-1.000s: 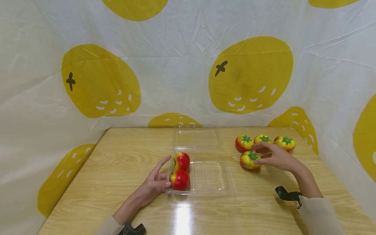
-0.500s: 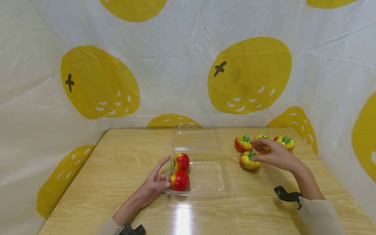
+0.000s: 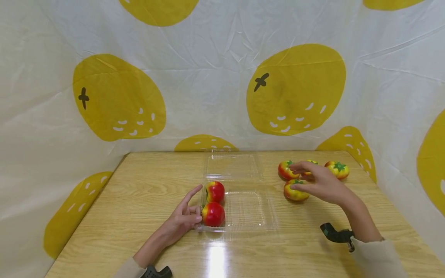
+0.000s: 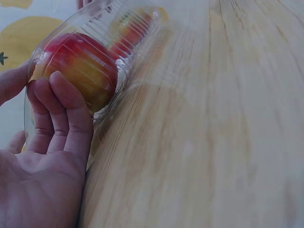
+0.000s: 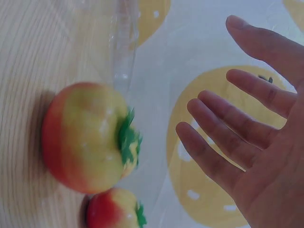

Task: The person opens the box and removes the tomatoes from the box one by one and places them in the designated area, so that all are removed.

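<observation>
My left hand (image 3: pixel 184 214) holds the left side of a clear plastic clamshell container (image 3: pixel 248 208), its thumb at the near left corner and its index finger stretched along the side. Two shiny red-and-yellow imitation tomatoes lie in the container's left half, a far one (image 3: pixel 215 192) and a near one (image 3: pixel 213 214). Through the ribbed wall the left wrist view shows the near tomato (image 4: pixel 78 66) behind my fingers. My right hand (image 3: pixel 321 181) hovers with spread fingers and nothing in them over a yellow-red tomato (image 3: pixel 295 193). That tomato (image 5: pixel 88 137) is apart from the hand in the right wrist view.
Behind the right hand stand three more tomatoes: a left one (image 3: pixel 286 170), a partly covered middle one (image 3: pixel 311 163) and a right one (image 3: pixel 337 170). The container's lid (image 3: pixel 233 166) lies folded back. A white cloth (image 3: pixel 205 96) with yellow fruit prints hangs behind the wooden table (image 3: pixel 156 173).
The right hand has shifted a little to the left and lifted off the front tomato, its fingers now over it and the left back one. The left hand and container stay put.
</observation>
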`<state>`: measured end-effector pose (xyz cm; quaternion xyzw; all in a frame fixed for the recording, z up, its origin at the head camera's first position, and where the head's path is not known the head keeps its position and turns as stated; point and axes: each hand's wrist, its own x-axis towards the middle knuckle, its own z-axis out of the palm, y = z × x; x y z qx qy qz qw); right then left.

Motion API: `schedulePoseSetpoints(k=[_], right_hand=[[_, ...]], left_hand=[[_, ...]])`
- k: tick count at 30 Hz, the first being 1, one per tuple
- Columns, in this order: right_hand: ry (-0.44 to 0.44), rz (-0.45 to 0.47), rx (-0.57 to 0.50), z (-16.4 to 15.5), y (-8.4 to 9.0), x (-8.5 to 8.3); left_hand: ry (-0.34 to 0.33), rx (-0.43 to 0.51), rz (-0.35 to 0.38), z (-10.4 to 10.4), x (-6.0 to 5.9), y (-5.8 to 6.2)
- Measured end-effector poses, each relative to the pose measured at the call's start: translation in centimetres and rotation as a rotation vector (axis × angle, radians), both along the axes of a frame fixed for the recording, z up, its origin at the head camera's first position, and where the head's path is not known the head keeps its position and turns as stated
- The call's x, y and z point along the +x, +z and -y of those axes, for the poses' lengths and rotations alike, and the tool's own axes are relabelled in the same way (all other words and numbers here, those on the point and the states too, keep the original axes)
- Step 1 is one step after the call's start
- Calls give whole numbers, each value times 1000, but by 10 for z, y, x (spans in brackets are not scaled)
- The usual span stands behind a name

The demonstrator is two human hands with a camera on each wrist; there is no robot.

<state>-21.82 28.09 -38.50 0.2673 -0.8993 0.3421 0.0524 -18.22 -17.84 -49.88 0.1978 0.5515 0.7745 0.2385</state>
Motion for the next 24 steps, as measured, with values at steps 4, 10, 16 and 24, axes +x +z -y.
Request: schedulePoseSetpoints(k=[4,10,16,24], right_hand=[[23,-48,8,9,4,3],[61,-97,30,21,6,3],[97,-62,42,39,10,-1],[169,-59,86,63,11,-10]], left_hand=[[0,4,-1,0,0,0],[0,12,-1,0,0,0],[-1,7,3,-1,0,0],[3,5,8,-1,0,1]])
